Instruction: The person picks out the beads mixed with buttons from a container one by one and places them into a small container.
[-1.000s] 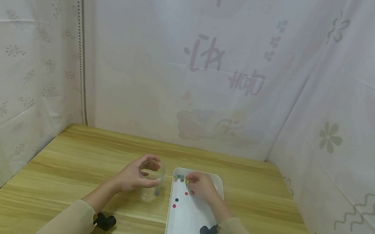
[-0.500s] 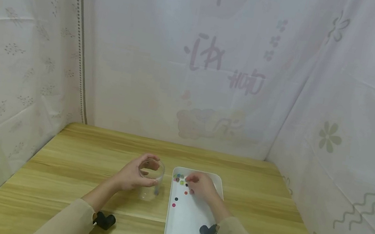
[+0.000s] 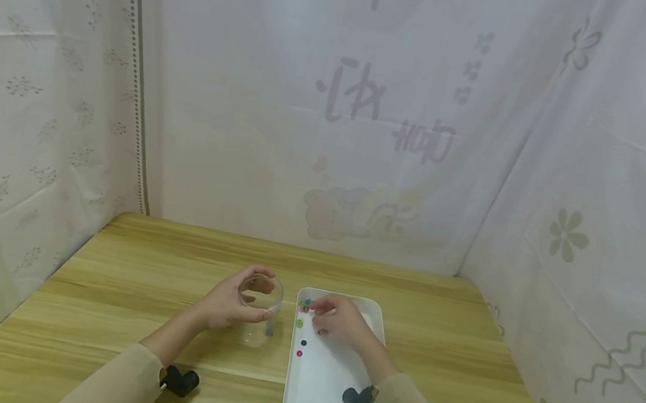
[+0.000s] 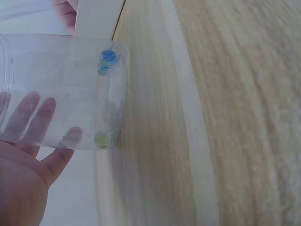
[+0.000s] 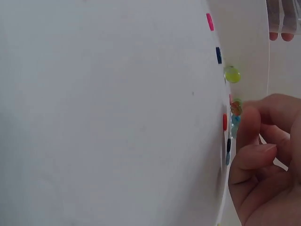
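Shifted left, the right hand (image 3: 341,321) reaches toward marbles (image 5: 236,108) in the white tray (image 3: 322,392), its fingers' hold unclear. The left hand (image 3: 227,301) grips a clear cup (image 4: 66,70) alongside, apparently to steady it.

Soft, even, slightly dim light fills the head view, the back curtain (image 3: 242,72) a cool grey at upper centre. Faint shadow lies beside the left sleeve (image 3: 112,380). The left wrist view is hazy, its wood grain (image 4: 254,141) blurred at right. In the right wrist view, the white tray (image 5: 117,103) darkens toward lower right.
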